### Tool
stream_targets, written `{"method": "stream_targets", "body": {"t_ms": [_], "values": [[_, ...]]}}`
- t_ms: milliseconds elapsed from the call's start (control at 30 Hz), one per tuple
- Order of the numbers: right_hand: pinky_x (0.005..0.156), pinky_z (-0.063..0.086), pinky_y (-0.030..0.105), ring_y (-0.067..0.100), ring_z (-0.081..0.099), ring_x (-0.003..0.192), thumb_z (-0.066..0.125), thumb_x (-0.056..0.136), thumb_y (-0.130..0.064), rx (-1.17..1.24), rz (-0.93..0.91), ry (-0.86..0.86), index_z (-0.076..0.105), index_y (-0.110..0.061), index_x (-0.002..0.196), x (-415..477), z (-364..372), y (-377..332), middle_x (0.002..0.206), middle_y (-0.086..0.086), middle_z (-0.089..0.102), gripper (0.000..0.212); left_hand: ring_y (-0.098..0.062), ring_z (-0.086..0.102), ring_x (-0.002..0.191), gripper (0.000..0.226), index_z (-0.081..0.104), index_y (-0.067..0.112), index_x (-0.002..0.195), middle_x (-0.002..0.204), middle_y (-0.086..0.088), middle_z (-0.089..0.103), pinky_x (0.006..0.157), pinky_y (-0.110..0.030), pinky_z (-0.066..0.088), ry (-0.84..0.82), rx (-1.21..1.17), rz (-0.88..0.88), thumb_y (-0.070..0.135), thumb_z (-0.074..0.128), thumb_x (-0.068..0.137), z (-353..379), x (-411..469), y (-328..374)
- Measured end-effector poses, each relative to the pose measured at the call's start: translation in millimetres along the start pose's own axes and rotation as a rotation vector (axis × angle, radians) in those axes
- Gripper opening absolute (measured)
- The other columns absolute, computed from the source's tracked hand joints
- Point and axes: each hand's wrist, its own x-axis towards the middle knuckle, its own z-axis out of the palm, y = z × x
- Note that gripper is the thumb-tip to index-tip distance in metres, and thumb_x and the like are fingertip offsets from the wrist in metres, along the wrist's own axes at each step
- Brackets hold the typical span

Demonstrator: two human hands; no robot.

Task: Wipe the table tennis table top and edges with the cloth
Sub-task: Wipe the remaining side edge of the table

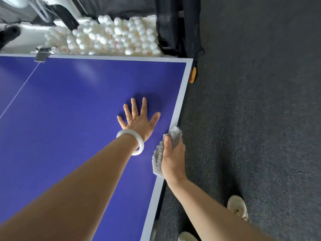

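**Cloth held on the right edge of the table, left hand flat on the top**

Beyond the far end of the table tennis table (69, 119), heaped against its white border, a mass of white balls (111, 37). Red marks on several of them, too blurred to read. Clamped on that far border, left of the heap, a metal clip (42, 54), with a thin white centre line (20, 89) running from it across the blue top. Right of the balls, just past the far right corner, a black frame (173, 26) draped in dark fabric. Below that corner, on the side of the table, an orange-yellow piece (192, 75), kind unclear. Grey carpet (251, 119) all along the right side.

Flat on the blue top near the right edge, the left hand (139, 121), fingers straight, spread wide and holding nothing. On its wrist, a white bangle (141, 144). Just beside it, at the right border, the right hand (172, 159), thumb on top and fingers curled down over the side, gripping a grey fluffy cloth (174, 136) bunched on the table's edge. Some cloth showing ahead of the fingers, some trailing back along the border beside the palm, the rest hidden under the hand.

At bottom right, on the carpet, two pale shoes (238, 207), the nearer one cut off by the picture's lower edge. In the top left corner, white and black shapes, blurred, cropped and not identifiable.
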Motion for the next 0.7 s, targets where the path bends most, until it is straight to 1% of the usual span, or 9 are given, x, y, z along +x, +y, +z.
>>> {"method": "stream_targets", "body": {"t_ms": [67, 100, 233, 300, 367, 433, 500, 633, 700], "values": [[0.101, 0.045, 0.048, 0.039, 0.055, 0.117, 0.038, 0.088, -0.058, -0.046, -0.008, -0.004, 0.039, 0.007, 0.139, 0, -3, -5, 0.129, 0.027, 0.052, 0.083, -0.026, -0.025, 0.147, 0.079, -0.017, 0.037, 0.153, 0.161, 0.003, -0.026, 0.115, -0.059, -0.011, -0.002, 0.069, -0.014, 0.072, 0.02, 0.092, 6, 4, 5], [0.103, 0.043, 0.047, 0.038, 0.053, 0.12, 0.039, 0.088, -0.057, -0.056, -0.01, -0.009, 0.037, 0.007, 0.141, 4, -5, -9, 0.131, 0.026, 0.051, 0.083, -0.027, -0.026, 0.147, 0.08, -0.018, 0.037, 0.152, 0.161, 0.002, -0.027, 0.115, -0.06, -0.011, 0.003, 0.084, -0.015, 0.074, 0.017, 0.09, 9, 4, 6], [0.103, 0.045, 0.049, 0.039, 0.055, 0.121, 0.049, 0.099, -0.04, -0.027, 0.011, -0.027, 0.038, 0.0, 0.142, 72, -12, -39, 0.133, 0.027, 0.051, 0.06, -0.028, -0.028, 0.146, 0.082, -0.023, 0.038, 0.15, 0.159, 0.003, -0.031, 0.115, -0.06, -0.011, -0.027, 0.107, -0.032, 0.075, 0.013, 0.087, 8, 5, 5], [0.103, 0.046, 0.05, 0.038, 0.057, 0.119, 0.05, 0.1, -0.04, -0.008, 0.028, -0.021, 0.039, -0.002, 0.142, 126, -13, -66, 0.134, 0.026, 0.052, 0.058, -0.028, -0.03, 0.145, 0.083, -0.025, 0.038, 0.149, 0.158, 0.003, -0.033, 0.115, -0.06, -0.011, -0.062, 0.125, -0.035, 0.076, 0.012, 0.086, 6, 7, 4], [0.103, 0.047, 0.043, 0.029, 0.059, 0.116, 0.05, 0.101, -0.041, -0.043, 0.005, 0.018, 0.041, -0.007, 0.143, 174, -14, -91, 0.133, 0.019, 0.055, 0.055, -0.028, -0.031, 0.145, 0.082, -0.026, 0.039, 0.148, 0.157, 0.003, -0.034, 0.114, -0.06, -0.012, -0.074, 0.123, -0.032, 0.076, 0.013, 0.086, 7, 8, 3], [0.093, 0.046, 0.033, 0.024, 0.061, 0.112, 0.049, 0.1, -0.044, -0.058, 0.018, 0.072, 0.043, -0.007, 0.142, 203, -12, -104, 0.129, 0.014, 0.059, 0.056, -0.027, -0.032, 0.145, 0.082, -0.027, 0.039, 0.148, 0.157, 0.004, -0.035, 0.114, -0.059, -0.014, -0.075, 0.121, -0.031, 0.076, 0.013, 0.086, 6, 9, 2], [0.08, 0.042, 0.028, 0.027, 0.063, 0.108, 0.049, 0.099, -0.049, -0.032, 0.099, 0.113, 0.045, -0.006, 0.138, 205, -9, -105, 0.124, 0.013, 0.063, 0.059, -0.027, -0.033, 0.144, 0.082, -0.029, 0.04, 0.147, 0.156, 0.004, -0.036, 0.114, -0.059, -0.015, -0.086, 0.122, -0.035, 0.076, 0.012, 0.086, 6, 8, 2], [0.082, 0.045, 0.031, 0.031, 0.062, 0.111, 0.048, 0.097, -0.055, -0.048, 0.148, 0.115, 0.043, -0.003, 0.137, 167, -5, -80, 0.126, 0.015, 0.061, 0.065, -0.027, -0.034, 0.143, 0.081, -0.03, 0.04, 0.146, 0.155, 0.005, -0.039, 0.115, -0.059, -0.015, -0.098, 0.131, -0.036, 0.076, 0.012, 0.087, 5, 7, 4], [0.078, 0.044, 0.031, 0.031, 0.063, 0.109, 0.047, 0.097, -0.056, -0.083, 0.164, 0.107, 0.045, -0.002, 0.133, 166, -7, -81, 0.125, 0.016, 0.062, 0.065, -0.027, -0.035, 0.143, 0.081, -0.03, 0.039, 0.146, 0.155, 0.005, -0.039, 0.115, -0.059, -0.016, -0.095, 0.134, -0.035, 0.075, 0.013, 0.088, 5, 7, 4]]}}
